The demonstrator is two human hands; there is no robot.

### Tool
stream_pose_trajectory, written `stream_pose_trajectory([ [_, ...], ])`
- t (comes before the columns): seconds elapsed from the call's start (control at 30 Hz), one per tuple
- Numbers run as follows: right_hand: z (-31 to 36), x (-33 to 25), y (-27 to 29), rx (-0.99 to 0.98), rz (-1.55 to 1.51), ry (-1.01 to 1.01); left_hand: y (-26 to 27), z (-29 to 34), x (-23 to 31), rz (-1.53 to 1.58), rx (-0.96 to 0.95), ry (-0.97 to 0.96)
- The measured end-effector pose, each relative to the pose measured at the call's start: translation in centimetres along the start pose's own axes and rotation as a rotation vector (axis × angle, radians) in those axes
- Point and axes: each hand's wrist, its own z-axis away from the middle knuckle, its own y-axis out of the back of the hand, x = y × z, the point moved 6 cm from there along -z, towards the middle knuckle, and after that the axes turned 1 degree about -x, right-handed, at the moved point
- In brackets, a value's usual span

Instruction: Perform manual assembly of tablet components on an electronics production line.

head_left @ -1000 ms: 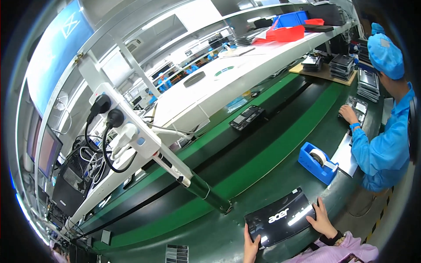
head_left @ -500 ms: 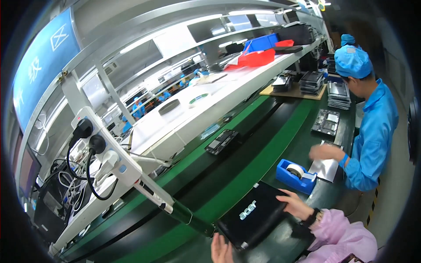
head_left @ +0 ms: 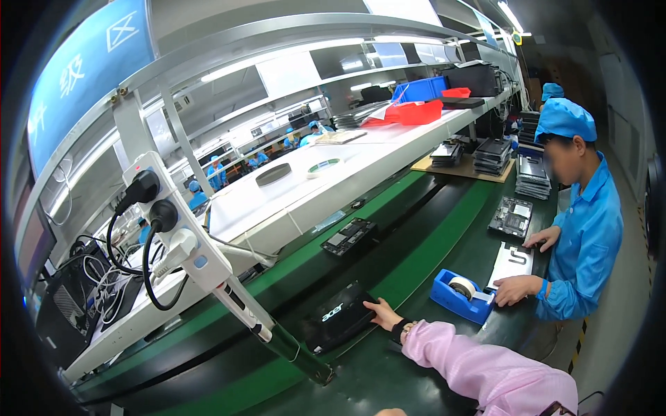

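A flat black laptop [head_left: 338, 320] with light lettering on its upper face lies over the green and dark conveyor lane, behind the green foot of a metal post. My right hand [head_left: 383, 313], in a pink sleeve with a dark wrist strap, is closed on its right edge, thumb on top. Whether the laptop rests fully on the lane cannot be made out. Only a sliver of my left hand [head_left: 390, 412] shows at the lower edge, its fingers hidden. A blue tape dispenser [head_left: 461, 295] stands on the bench to the right of the laptop.
A co-worker in blue [head_left: 586, 222] rests both hands by a silver plate [head_left: 510, 265]. One opened device [head_left: 511, 216] lies beyond it; another [head_left: 349, 236] sits on the lane. Stacked devices [head_left: 492, 158] stand farther back. A white power strip [head_left: 182, 229] with cables hangs on the left post.
My right arm has reached left and forward, carrying the laptop over the lane. My left hand has left the laptop's near corner and dropped mostly out of view. The co-worker's head has lifted.
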Motion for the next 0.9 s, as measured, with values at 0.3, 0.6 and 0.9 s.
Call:
stream_pose_trajectory([
  [0.3,4.8,-4.2,-0.3,-0.202,0.686,0.212,-3.2,-1.4,-2.5,0.260,-0.113,0.085],
  [0.6,21.9,-0.9,6.4,-0.450,0.181,-0.198,-7.3,-2.0,-5.8,0.597,-0.114,0.358],
  [0.9,30.0,1.0,10.8,-0.405,0.151,-0.175,-10.5,-3.3,-7.7,0.431,-0.116,0.513],
])
